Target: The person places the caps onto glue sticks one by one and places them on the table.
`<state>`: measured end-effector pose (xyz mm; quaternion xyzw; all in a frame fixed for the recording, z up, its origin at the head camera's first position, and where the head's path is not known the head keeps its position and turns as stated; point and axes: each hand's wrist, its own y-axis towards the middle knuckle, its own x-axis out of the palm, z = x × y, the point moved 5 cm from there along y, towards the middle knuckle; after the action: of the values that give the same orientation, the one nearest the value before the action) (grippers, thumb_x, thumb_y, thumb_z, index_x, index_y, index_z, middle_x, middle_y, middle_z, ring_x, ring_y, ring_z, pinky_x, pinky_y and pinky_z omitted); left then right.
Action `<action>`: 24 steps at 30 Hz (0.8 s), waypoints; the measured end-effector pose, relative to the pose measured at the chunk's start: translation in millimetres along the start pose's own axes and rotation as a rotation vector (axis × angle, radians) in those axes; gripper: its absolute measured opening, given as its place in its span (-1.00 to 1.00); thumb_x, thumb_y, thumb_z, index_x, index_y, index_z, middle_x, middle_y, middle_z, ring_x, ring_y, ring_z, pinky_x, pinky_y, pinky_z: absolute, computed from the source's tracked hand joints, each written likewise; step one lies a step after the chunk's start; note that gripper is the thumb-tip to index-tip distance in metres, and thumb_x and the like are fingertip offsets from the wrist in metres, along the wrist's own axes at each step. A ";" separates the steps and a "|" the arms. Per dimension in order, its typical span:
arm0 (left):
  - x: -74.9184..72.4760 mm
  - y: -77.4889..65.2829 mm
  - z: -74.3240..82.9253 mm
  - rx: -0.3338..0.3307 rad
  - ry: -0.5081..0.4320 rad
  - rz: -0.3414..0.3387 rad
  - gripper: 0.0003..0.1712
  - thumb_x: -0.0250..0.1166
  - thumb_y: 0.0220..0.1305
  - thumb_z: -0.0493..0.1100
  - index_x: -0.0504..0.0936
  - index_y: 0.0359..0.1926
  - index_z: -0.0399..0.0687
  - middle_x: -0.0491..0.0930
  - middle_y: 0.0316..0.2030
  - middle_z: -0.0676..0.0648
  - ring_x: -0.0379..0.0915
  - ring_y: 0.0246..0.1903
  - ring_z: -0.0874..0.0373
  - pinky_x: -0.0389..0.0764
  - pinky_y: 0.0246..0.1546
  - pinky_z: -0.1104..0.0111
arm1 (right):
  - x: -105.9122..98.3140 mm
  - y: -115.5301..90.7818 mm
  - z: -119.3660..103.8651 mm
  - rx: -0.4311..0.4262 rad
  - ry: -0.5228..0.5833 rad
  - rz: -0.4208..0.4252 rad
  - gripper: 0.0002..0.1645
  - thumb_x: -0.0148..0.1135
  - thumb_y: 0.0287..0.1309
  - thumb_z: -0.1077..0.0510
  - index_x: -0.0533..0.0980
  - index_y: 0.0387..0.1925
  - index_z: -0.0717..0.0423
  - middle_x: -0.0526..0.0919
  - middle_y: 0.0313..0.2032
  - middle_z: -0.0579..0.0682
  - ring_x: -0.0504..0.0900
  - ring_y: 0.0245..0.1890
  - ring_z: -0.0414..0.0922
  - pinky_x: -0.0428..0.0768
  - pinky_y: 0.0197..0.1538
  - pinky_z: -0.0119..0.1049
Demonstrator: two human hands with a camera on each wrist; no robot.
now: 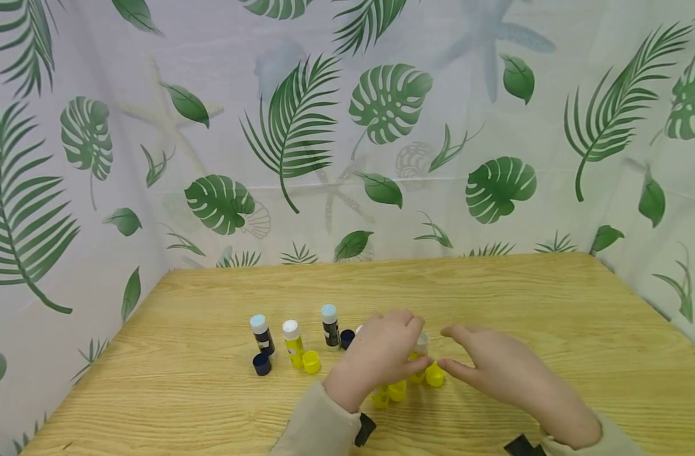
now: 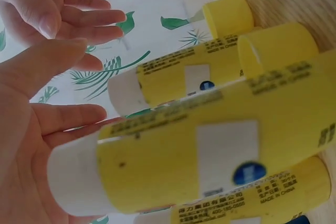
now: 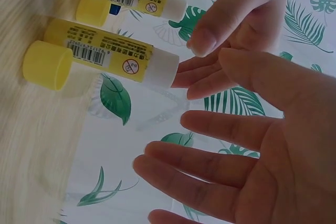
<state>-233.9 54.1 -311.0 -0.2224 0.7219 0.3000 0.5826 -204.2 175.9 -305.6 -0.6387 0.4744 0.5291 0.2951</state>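
- Head view: left hand and right hand over the desk, yellow glue stick upright between them, cap just beside it. Loads of desk out to the right edge.
- Left wrist: left fingers pretty straight, partly behind a closer glue stick; can't tell if touching.
- Right wrist: right fingers spread wide.

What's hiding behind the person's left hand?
In the head view, a bit of white top peeks out past the left hand, and the lower part of a yellow tube shows below. The hand covers the rest there.
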 end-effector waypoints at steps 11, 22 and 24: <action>6.2 0.7 4.1 0.018 0.031 -0.010 -0.47 0.11 0.10 0.25 0.47 -0.05 0.02 0.46 -0.19 0.09 0.39 -0.23 0.25 0.46 -0.21 0.33 | 0.8 0.0 -1.2 -0.007 -0.018 0.003 -0.47 0.19 0.02 -0.10 0.45 -0.05 0.17 0.56 -0.15 0.10 0.54 -0.19 0.04 0.50 -0.24 -0.08; 8.7 1.5 5.5 0.015 0.025 -0.049 -0.58 0.14 0.08 0.25 0.50 -0.18 0.10 0.45 -0.31 0.14 0.37 -0.34 0.29 0.44 -0.30 0.37 | 1.3 -0.3 -1.4 0.008 -0.021 -0.006 -0.47 0.18 0.03 -0.10 0.44 -0.05 0.16 0.55 -0.15 0.10 0.54 -0.19 0.04 0.50 -0.25 -0.08; 9.4 1.6 5.6 0.016 0.016 -0.051 -0.58 0.17 0.06 0.24 0.49 -0.18 0.10 0.45 -0.34 0.15 0.37 -0.37 0.30 0.43 -0.32 0.38 | 1.6 -0.1 -1.4 0.011 -0.020 -0.011 -0.46 0.18 0.03 -0.12 0.44 -0.04 0.15 0.55 -0.14 0.09 0.54 -0.19 0.03 0.50 -0.25 -0.08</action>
<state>-233.1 59.5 -320.6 -0.2387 0.7230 0.2773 0.5860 -203.5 174.2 -306.7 -0.6343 0.4708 0.5312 0.3064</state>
